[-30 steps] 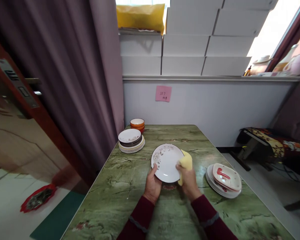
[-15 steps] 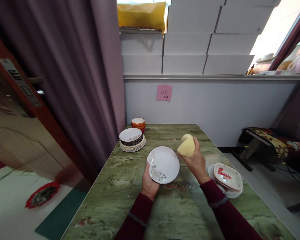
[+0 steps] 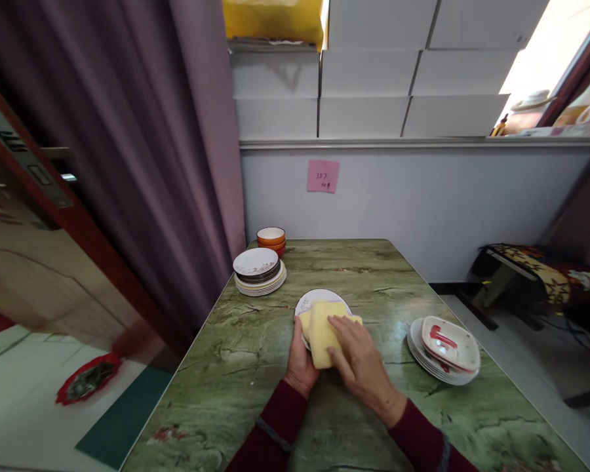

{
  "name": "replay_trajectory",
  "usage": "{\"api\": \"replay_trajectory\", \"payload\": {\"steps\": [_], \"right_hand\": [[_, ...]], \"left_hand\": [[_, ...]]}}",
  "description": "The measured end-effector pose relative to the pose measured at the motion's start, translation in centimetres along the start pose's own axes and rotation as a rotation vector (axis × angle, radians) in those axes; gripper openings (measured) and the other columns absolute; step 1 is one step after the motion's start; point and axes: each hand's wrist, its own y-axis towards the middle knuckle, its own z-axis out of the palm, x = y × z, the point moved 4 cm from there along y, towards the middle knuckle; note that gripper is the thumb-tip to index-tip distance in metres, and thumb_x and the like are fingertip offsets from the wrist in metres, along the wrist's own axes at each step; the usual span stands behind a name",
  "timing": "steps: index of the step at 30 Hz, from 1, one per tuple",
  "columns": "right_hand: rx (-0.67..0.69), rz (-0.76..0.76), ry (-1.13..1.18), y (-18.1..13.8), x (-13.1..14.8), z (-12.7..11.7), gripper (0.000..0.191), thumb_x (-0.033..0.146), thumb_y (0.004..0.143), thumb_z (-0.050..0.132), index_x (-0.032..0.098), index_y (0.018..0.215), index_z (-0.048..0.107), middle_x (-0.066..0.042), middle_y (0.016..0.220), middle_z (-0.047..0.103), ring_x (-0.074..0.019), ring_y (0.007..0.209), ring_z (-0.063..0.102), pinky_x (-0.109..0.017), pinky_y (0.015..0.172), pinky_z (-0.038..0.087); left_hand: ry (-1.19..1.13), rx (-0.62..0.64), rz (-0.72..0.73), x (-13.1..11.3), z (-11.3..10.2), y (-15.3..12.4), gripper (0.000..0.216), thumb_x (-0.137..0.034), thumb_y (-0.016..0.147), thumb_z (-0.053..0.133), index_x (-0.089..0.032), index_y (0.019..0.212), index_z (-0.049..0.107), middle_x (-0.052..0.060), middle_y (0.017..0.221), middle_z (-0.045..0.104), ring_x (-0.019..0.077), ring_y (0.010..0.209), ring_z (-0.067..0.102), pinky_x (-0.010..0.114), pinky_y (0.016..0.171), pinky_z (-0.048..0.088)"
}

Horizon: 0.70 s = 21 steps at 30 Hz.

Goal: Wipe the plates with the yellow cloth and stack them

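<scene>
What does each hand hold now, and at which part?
The left hand grips the white plate at its near rim; the right hand presses the yellow cloth onto it.

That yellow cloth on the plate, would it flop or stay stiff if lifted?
Probably floppy: the yellow cloth lies folded, sagging over the plate. Likely light too: the right hand flattens it with open fingers.
</scene>
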Motion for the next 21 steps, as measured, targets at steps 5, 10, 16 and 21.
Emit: {"api": "replay_trajectory", "payload": {"steps": [5, 10, 16, 21], "right_hand": [[0.148, -0.089, -0.123, 1.0, 0.8, 2.7, 0.054, 0.033, 0.094, 0.054, 0.033, 0.147, 0.045, -0.004, 0.154, 0.044, -0.0342, 0.146, 0.029, -0.058, 0.116, 0.027], [0.054, -0.018, -0.29, 4.2, -1.8, 1.4, 0.048, 0.02, 0.092, 0.053, 0.032, 0.138, 0.055, -0.003, 0.15, 0.049, -0.033, 0.142, 0.034, -0.054, 0.111, 0.033], [0.015, 0.058, -0.333, 1.3, -1.1, 0.4, 0.042, 0.017, 0.089, 0.053, 0.026, 0.129, 0.062, -0.01, 0.142, 0.054, -0.0351, 0.129, 0.045, -0.05, 0.099, 0.043], [0.175, -0.033, -0.147, -0.5, 1.9, 1.2, 0.048, 0.025, 0.084, 0.064, 0.033, 0.131, 0.057, -0.004, 0.146, 0.052, -0.0364, 0.133, 0.041, -0.055, 0.102, 0.041]], "left_hand": [[0.011, 0.07, -0.08, 1.2, 0.8, -0.6, 0.072, -0.065, 0.093, 0.042, -0.015, 0.144, 0.052, 0.015, 0.132, 0.066, 0.03, 0.131, 0.055, 0.044, 0.114, 0.038], [-0.009, 0.113, 0.076, 0.3, -0.2, 0.3, 0.059, -0.055, 0.099, 0.037, -0.022, 0.146, 0.049, 0.01, 0.143, 0.059, 0.025, 0.139, 0.046, 0.042, 0.12, 0.028], [-0.058, 0.07, 0.187, -0.9, -0.6, 0.4, 0.059, -0.057, 0.099, 0.037, -0.022, 0.144, 0.052, 0.01, 0.138, 0.062, 0.026, 0.137, 0.048, 0.043, 0.12, 0.028], [-0.009, 0.066, -0.024, 0.8, 0.9, -0.8, 0.073, -0.065, 0.095, 0.038, -0.007, 0.13, 0.064, 0.019, 0.125, 0.069, 0.0326, 0.128, 0.057, 0.045, 0.116, 0.035]]}}
